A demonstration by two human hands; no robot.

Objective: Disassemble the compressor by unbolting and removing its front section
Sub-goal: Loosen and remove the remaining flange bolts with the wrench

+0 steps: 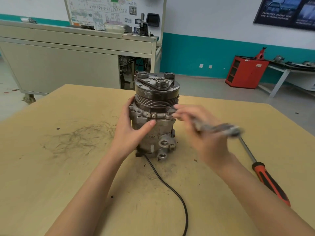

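the left hand holds the compressor from its left side. the thumb lies across the front of the grey body, just under a small bolt in the flange, and the other fingers curl round the far left side, so the hand is wrapped on the housing. the right hand is at the right side of the compressor and grips a long metal tool. the hand and the tool are both blurred, so i cannot tell how exactly the fingers lie on it, only that they close round it. the front end of the tool is near the flange on the right; whether it touches there i cannot tell.

the compressor stands upright on a wooden table, with the grooved pulley on top. a black cable runs from the foot of the compressor toward the person. right of the compressor, apart from it, a screwdriver with a red and black handle lies on the table. left of the compressor the table top has dark scuff marks. behind the compressor stands a grey cabinet, and further behind to the right a red cabinet stands on the floor.
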